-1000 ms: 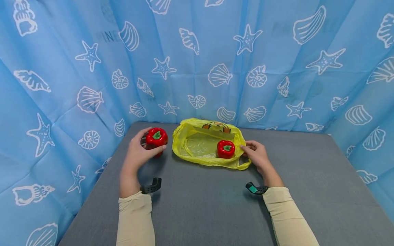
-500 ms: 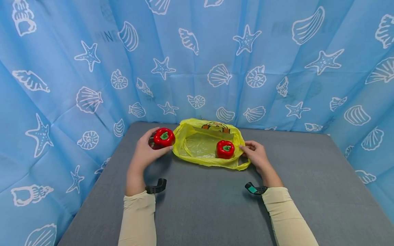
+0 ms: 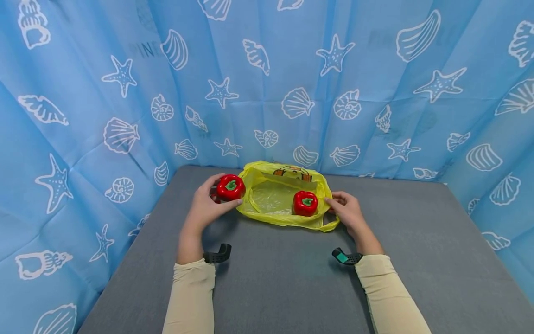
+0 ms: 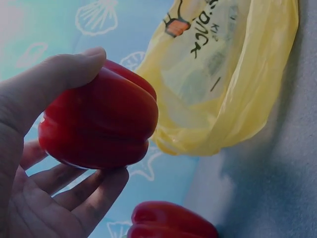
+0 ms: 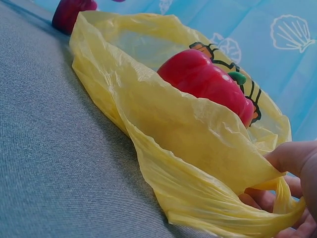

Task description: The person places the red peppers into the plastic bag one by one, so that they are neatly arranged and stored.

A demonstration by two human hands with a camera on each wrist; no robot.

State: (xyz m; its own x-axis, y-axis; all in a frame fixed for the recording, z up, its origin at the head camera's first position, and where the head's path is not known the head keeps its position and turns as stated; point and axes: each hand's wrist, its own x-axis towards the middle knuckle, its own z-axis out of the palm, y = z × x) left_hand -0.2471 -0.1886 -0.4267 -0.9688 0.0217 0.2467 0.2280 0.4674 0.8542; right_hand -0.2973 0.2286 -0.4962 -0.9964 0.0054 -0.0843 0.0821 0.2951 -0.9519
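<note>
Your left hand (image 3: pixel 207 208) is gripping a red pepper (image 3: pixel 230 187), thumb on one side and fingers curled under the other, and holding it just at the left rim of the yellow bag (image 3: pixel 271 215), near the far edge of the grey table (image 3: pixel 283 278). In the left wrist view another red pepper (image 4: pixel 171 221) is showing below the held one, at the bottom of the picture; how it is resting cannot be told. The bag is lying open near the far edge, left of the table's middle, and a second red pepper (image 3: pixel 305 203) is sitting inside it toward its right side, green stem up. Your right hand (image 3: pixel 349 211) is pinching the bag's right edge, the plastic gathered between thumb and fingers (image 5: pixel 292 157).
</note>
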